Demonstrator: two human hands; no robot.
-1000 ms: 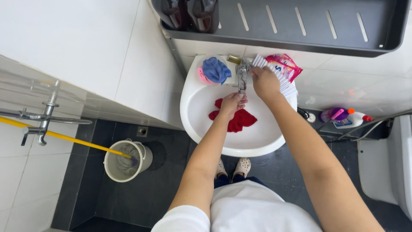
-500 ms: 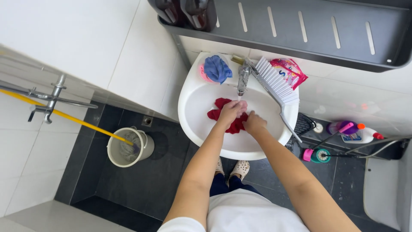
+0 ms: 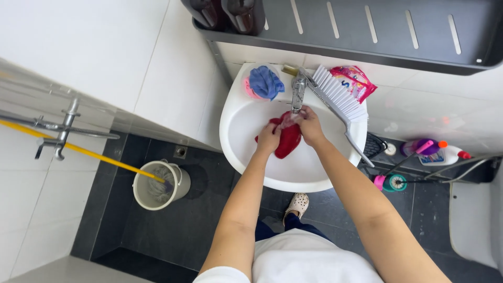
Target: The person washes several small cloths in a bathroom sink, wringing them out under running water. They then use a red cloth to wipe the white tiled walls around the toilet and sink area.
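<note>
A red cloth point(image 3: 288, 139) is bunched up in the white wash basin point(image 3: 246, 128), right under the chrome tap point(image 3: 298, 90). My left hand point(image 3: 268, 140) grips its left side. My right hand point(image 3: 309, 126) grips its upper right part, just below the spout. Water appears to run onto the cloth. A blue cloth point(image 3: 264, 82) lies on the basin's back left rim. A white brush point(image 3: 340, 102) with a long handle rests across the right rim, beside a pink packet point(image 3: 356, 81).
A dark metal shelf point(image 3: 367, 31) hangs above the basin. On the dark tiled floor stand a white bucket point(image 3: 157, 186) with a yellow-handled mop point(image 3: 78, 149) at left, and cleaning bottles point(image 3: 435, 152) and a small brush point(image 3: 390, 182) at right. A wall tap point(image 3: 60, 131) sticks out at left.
My right hand came off the tap and joined my left hand on the red cloth. Both hands then lifted the cloth closer to the spout and bunched it.
</note>
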